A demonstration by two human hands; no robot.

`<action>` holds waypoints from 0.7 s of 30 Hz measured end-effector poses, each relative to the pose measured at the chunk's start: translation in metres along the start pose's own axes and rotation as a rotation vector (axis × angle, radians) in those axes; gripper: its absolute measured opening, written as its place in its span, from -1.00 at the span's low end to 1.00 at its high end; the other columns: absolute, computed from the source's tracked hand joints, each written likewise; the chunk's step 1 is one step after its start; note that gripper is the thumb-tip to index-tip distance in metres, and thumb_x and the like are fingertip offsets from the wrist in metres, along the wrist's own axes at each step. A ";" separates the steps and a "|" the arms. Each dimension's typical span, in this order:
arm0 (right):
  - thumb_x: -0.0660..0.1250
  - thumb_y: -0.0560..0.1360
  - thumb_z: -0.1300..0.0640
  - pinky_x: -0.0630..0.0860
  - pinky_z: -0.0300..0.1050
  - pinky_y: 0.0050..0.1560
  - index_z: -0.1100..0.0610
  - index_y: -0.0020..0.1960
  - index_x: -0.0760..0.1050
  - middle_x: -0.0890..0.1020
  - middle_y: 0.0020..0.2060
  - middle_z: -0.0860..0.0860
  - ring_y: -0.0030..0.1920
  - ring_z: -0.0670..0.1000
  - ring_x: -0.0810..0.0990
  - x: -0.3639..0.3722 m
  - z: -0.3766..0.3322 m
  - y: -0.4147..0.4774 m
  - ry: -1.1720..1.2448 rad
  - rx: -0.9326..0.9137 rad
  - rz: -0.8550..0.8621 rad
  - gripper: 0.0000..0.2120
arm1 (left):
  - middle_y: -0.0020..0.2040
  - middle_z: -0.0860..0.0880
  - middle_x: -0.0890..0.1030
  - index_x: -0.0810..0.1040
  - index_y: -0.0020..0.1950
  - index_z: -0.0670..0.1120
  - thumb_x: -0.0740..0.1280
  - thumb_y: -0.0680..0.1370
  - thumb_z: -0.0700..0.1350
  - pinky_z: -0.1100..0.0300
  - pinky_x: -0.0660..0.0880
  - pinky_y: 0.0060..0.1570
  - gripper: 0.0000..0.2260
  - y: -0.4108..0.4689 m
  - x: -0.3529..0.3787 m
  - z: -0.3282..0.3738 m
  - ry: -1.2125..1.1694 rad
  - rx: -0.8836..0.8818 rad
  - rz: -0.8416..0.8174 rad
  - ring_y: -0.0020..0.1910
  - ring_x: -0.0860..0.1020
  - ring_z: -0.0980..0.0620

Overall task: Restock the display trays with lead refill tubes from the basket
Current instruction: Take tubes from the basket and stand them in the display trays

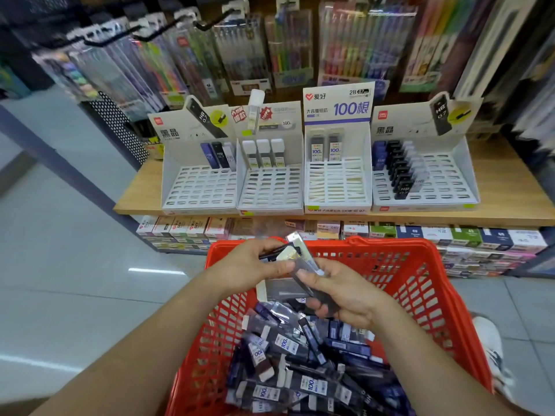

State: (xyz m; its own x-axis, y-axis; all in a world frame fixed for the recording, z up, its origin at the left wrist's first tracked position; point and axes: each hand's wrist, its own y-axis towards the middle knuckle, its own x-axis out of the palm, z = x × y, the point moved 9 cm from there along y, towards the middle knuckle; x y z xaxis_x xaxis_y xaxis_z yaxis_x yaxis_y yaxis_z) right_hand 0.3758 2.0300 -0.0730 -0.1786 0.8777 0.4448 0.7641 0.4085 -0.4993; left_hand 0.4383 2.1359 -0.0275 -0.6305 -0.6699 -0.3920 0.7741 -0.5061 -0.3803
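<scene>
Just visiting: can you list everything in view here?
display trays: four, white, on the wooden shelf
tubes in trays: few in three trays, rows in the rightmost; blue, black, clear
pen packs: many, multicoloured, hanging above
boxes: one row, mixed colours, lower shelf
basket: one, red, before the person
loose tubes: many, dark and blue, in the basket
shoe: one, white, floor right of the basket
held tubes: a few, dark, pale-capped, above the basket
left hand: one, grips the held tubes
right hand: one, grips them too

Wooden shelf (140,192), pale, perhaps tiled floor (75,295)
</scene>
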 end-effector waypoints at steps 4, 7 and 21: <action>0.36 0.48 0.10 0.38 -0.32 -0.55 0.24 0.19 0.48 0.61 -0.29 0.04 -0.45 -0.06 0.45 -0.027 -0.016 -0.001 0.070 -0.086 0.081 -0.67 | -0.32 -0.05 0.45 0.56 0.02 -0.08 0.24 0.61 -0.07 0.34 0.28 -0.48 -0.86 0.001 -0.022 -0.015 -0.317 -0.097 0.202 -0.44 0.35 0.11; 0.37 0.44 0.07 0.46 -0.30 -0.52 0.22 0.16 0.52 0.65 -0.24 0.10 -0.42 -0.02 0.51 -0.043 -0.028 0.000 0.209 -0.170 0.181 -0.65 | -0.09 -0.13 0.59 0.54 0.10 -0.10 0.25 0.61 -0.05 0.25 0.47 -0.39 -0.83 0.004 -0.010 -0.020 -0.521 -0.156 0.223 -0.32 0.57 0.04; 0.41 0.51 0.18 0.35 -0.24 -0.47 0.14 0.00 0.50 0.46 -0.42 0.01 -0.48 -0.05 0.38 -0.033 -0.030 0.016 -0.036 -0.160 0.043 -0.89 | -0.28 -0.09 0.56 0.58 0.12 -0.04 0.25 0.60 -0.09 0.23 0.34 -0.48 -0.84 0.028 -0.006 0.037 -0.301 0.121 0.386 -0.41 0.43 0.02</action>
State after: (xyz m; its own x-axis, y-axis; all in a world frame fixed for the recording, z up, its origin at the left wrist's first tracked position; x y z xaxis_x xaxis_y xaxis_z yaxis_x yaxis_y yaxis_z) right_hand 0.4122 1.9996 -0.0736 -0.1634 0.9032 0.3968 0.8602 0.3274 -0.3910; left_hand 0.4658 2.1061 -0.0044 -0.2663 -0.9385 -0.2197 0.9599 -0.2376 -0.1485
